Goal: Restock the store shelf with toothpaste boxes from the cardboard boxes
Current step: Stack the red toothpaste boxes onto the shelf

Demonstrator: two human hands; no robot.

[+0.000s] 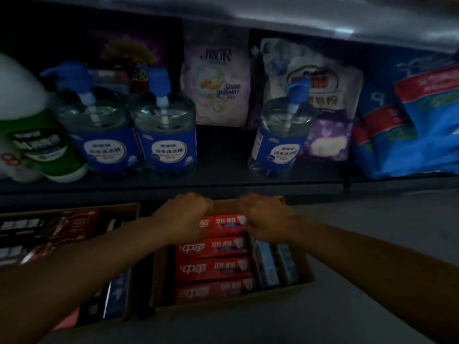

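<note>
Both the left hand [185, 214] and right hand [264, 217] curl over the cardboard box [301, 281] rim, fingertips hidden.

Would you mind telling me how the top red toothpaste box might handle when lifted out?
The top red toothpaste box looks stiff and flat-sided, so probably easy to grip. Likely light. Packed close against its neighbours in the cardboard box, it may drag slightly.

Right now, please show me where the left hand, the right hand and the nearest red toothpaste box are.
left hand [185, 214]: head view, back of hand.
right hand [263, 217]: head view, back of hand.
nearest red toothpaste box [213, 291]: head view, top face.
</note>
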